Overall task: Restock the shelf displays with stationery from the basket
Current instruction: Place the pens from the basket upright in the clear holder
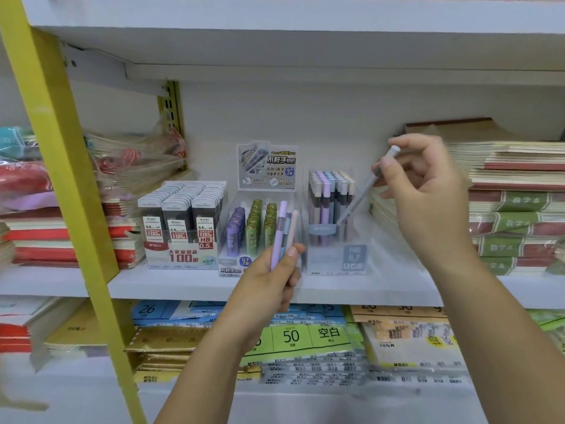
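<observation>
My left hand (279,270) grips a small bunch of pastel lead tubes (282,231), purple, blue and pink, upright in front of the middle shelf. My right hand (428,185) pinches one grey-blue tube (360,194) near its top. That tube slants down with its lower tip inside the clear display box (333,261), beside several pastel tubes (328,194) standing in it. No basket is in view.
Left of the clear box stand a display of purple and green lead tubes (250,228) and a box of 0.5 HB lead cases (180,224). Notebook stacks (513,209) flank the shelf on both sides. A yellow post (61,166) crosses the left. Paper packs (299,338) fill the shelf below.
</observation>
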